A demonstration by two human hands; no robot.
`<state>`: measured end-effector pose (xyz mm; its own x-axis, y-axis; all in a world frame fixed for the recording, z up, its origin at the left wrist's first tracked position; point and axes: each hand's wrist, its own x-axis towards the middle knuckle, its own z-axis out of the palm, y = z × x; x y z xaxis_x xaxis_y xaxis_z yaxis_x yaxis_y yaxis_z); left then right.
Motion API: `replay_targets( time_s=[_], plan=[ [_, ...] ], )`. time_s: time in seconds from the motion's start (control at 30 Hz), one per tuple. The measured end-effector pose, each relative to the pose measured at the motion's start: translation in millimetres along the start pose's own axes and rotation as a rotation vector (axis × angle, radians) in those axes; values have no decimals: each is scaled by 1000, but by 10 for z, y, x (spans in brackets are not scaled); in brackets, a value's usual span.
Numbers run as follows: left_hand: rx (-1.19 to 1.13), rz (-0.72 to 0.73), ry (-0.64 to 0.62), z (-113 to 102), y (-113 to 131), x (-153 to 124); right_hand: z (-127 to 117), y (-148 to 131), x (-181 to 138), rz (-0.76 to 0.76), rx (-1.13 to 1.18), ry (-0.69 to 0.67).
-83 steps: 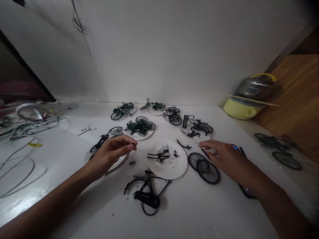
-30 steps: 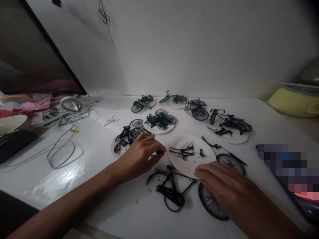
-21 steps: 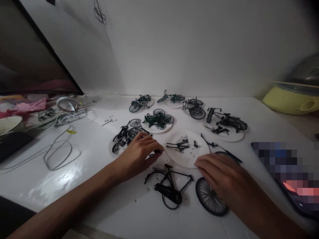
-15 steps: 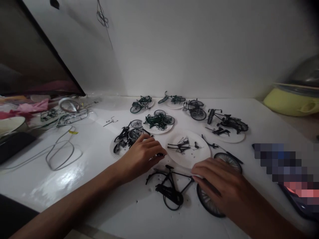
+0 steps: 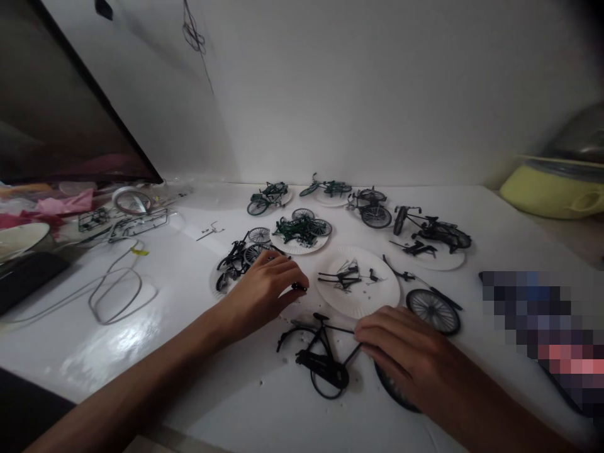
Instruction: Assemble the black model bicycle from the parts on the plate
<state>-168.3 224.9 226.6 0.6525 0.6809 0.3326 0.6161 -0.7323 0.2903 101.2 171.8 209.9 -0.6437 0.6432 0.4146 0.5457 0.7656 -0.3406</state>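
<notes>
Holds a small black piece (image 5: 299, 287) pinched between thumb and fingertips of the left hand (image 5: 274, 283), above the white table (image 5: 212, 390) and near the left rim of the middle plate (image 5: 349, 306). Rests the right hand (image 5: 410, 349) at the front end of a black bicycle frame (image 5: 325, 362), with fingers together and curved, covering that tip. Cannot tell whether clamped on it or only laid against it.

Has the frame lying flat on the table, on the near side of the middle plate, with the seat end toward that plate and the chain cover toward the wearer. Has one spoked wheel (image 5: 391, 387) partly hidden under the right hand, and another wheel (image 5: 433, 311) in fuller view just right of the plate. Keeps loose black parts (image 5: 342, 277) on the middle plate.

Shows a heap of black parts (image 5: 232, 267) just beyond the left hand, partly hidden by it, and a heap of green parts (image 5: 302, 229) on a plate farther back. Shows more small bicycles (image 5: 370, 206) along the wall (image 5: 330, 94). Includes a looped cable (image 5: 113, 296) and a big screen (image 5: 56, 94) on the left, and a yellow pot (image 5: 552, 192) on the far right.
</notes>
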Motion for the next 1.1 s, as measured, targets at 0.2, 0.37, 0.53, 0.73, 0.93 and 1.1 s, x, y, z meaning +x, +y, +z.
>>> replay_targets(
  time_s=[0.2, 0.37, 0.53, 0.73, 0.93, 1.1],
  plan=[
    [-6, -5, 15, 11, -27, -10, -47, 48, -12, 46, -40, 29],
    [-5, -16, 26, 26, -30, -7, -103, 256, -65, 118, -172, 90],
    [-13, -16, 15, 29, -20, -5, -85, 428, -93, 200, -267, 106],
    [-16, -34, 14, 41, -90, -14, -152, 489, -53, 239, -460, 259],
    [-35, -32, 19, 89, -144, -20, -225, 407, 125, 141, -577, 118],
    [-61, -55, 33, 99, -145, -25, -172, 484, 432, 69, -597, -27]
  ],
)
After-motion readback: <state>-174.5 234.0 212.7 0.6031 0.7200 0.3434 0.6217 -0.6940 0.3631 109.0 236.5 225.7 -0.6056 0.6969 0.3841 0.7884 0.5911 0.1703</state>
